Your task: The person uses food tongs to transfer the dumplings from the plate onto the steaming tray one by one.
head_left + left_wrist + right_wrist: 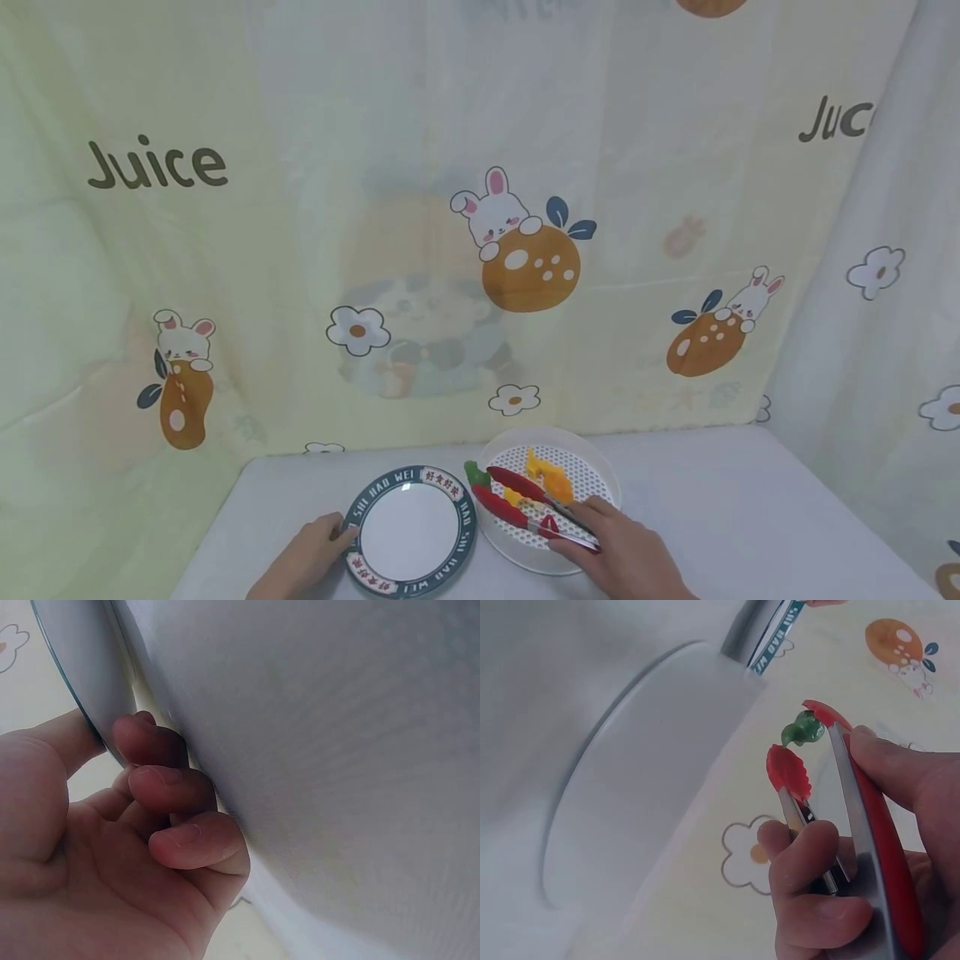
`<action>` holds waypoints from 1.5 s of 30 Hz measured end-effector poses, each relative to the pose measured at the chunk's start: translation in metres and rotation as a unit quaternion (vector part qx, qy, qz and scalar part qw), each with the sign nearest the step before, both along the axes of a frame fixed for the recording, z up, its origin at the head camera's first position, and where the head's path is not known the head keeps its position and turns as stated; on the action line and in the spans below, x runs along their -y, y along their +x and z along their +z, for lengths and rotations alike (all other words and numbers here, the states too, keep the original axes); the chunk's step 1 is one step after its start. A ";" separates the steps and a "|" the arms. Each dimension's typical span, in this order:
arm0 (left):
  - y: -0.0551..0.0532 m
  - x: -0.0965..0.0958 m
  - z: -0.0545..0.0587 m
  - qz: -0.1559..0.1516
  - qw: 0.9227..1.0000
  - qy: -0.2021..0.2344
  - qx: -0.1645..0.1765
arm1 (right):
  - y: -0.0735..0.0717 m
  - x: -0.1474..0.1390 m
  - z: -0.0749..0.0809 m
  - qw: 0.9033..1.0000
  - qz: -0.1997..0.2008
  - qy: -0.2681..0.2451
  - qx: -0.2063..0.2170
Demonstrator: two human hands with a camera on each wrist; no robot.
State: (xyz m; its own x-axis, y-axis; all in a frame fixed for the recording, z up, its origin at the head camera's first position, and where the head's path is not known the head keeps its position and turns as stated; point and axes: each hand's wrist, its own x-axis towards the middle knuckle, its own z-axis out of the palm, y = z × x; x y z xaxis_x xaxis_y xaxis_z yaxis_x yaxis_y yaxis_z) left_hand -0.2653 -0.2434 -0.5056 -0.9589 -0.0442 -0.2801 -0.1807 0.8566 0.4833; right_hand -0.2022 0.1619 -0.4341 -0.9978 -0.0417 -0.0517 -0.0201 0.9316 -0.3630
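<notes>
My left hand (311,554) holds the left rim of a white round plate (467,525) with a dark teal lettered border. In the left wrist view the thumb lies on one side of the plate (86,667), the curled fingers on the other. My right hand (626,554) grips metal tongs (498,507) with red tips and red handle covers. Between the tips is a glossy green piece (805,729), perhaps a pepper. The tongs reach over a white round perforated basket (517,558), their tips near its left rim. Inside lie yellow-orange pieces (555,482) and, partly hidden, a red one.
The plate and basket stand side by side on a white table (697,508). A pale curtain (420,125) printed with rabbits, fruit and flowers hangs behind the table, and more of it along the right side.
</notes>
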 end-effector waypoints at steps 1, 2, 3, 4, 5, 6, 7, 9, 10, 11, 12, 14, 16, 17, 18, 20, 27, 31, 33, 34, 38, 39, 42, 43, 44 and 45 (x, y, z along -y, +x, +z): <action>0.000 0.000 0.000 0.000 1.000 0.001 -0.001 | 0.000 -0.002 0.000 1.000 -0.002 -0.001 -0.001; 0.001 0.000 0.000 -0.002 1.000 0.001 -0.004 | -0.001 -0.004 -0.001 1.000 -0.004 -0.002 -0.002; 0.001 0.000 0.001 -0.005 1.000 0.001 -0.006 | -0.001 -0.006 -0.001 1.000 -0.007 -0.002 -0.002; 0.002 0.000 0.001 -0.005 1.000 0.000 -0.007 | -0.002 -0.009 -0.002 1.000 -0.009 -0.003 -0.003; 0.002 0.000 0.001 -0.004 1.000 0.002 -0.007 | -0.002 -0.012 -0.002 1.000 -0.012 -0.003 -0.002; 0.002 -0.001 0.002 -0.003 1.000 0.001 -0.008 | -0.003 -0.015 -0.003 1.000 -0.013 -0.002 -0.006; 0.003 -0.001 0.002 -0.003 1.000 0.001 -0.009 | -0.003 -0.018 -0.003 1.000 -0.015 0.001 -0.008; 0.003 -0.001 0.003 -0.001 1.000 -0.002 -0.010 | -0.005 -0.023 -0.003 1.000 -0.019 0.004 -0.014; 0.003 -0.001 0.003 0.000 1.000 -0.003 -0.011 | -0.006 -0.026 -0.003 1.000 -0.019 0.006 -0.018; 0.003 -0.001 0.003 0.001 1.000 -0.002 -0.013 | -0.007 -0.029 -0.002 1.000 -0.020 0.009 -0.021; 0.003 -0.001 0.003 0.001 1.000 -0.002 -0.015 | -0.008 -0.031 -0.001 0.999 -0.020 0.012 -0.024; 0.003 -0.001 0.003 0.002 1.000 -0.003 -0.015 | -0.010 -0.036 0.000 0.999 -0.020 0.015 -0.028; 0.002 -0.001 0.003 0.003 1.000 -0.003 -0.014 | -0.011 -0.041 0.000 0.999 -0.020 0.018 -0.033; 0.002 -0.001 0.003 0.003 1.000 -0.004 -0.013 | -0.011 -0.043 0.000 0.999 -0.019 0.020 -0.036; 0.002 -0.001 0.003 0.004 1.000 -0.005 -0.010 | -0.012 -0.045 0.000 0.999 -0.018 0.022 -0.038; 0.001 0.000 0.003 0.004 1.000 -0.007 -0.009 | -0.013 -0.048 0.000 0.999 -0.018 0.023 -0.042; 0.000 -0.001 0.002 0.003 1.000 -0.002 -0.013 | -0.016 -0.053 -0.001 0.998 -0.010 0.036 -0.049; -0.001 -0.003 0.001 0.013 1.000 -0.004 -0.007 | -0.017 -0.056 -0.001 0.998 -0.006 0.045 -0.047; -0.001 -0.003 0.001 0.013 1.000 -0.006 -0.008 | -0.018 -0.057 0.000 0.998 -0.006 0.049 -0.039; -0.001 -0.002 0.000 0.012 1.000 -0.006 -0.009 | -0.018 -0.058 0.002 0.998 -0.007 0.051 -0.034; -0.001 -0.001 -0.001 0.008 1.000 -0.005 -0.015 | -0.020 -0.058 0.006 0.998 -0.006 0.060 -0.024; -0.001 -0.001 -0.002 0.009 1.000 -0.003 -0.015 | -0.020 -0.058 0.006 0.998 -0.006 0.062 -0.023; 0.000 -0.002 -0.002 0.011 1.000 0.001 -0.018 | -0.020 -0.058 0.007 0.998 -0.006 0.063 -0.028; 0.000 -0.002 -0.002 0.009 1.000 0.002 -0.020 | -0.019 -0.058 0.006 0.998 -0.006 0.062 -0.029; 0.000 -0.002 -0.003 0.009 1.000 0.003 -0.020 | -0.019 -0.057 0.006 0.998 -0.007 0.061 -0.030; 0.000 -0.002 -0.003 0.008 1.000 0.003 -0.021 | -0.019 -0.057 0.006 0.998 -0.007 0.060 -0.031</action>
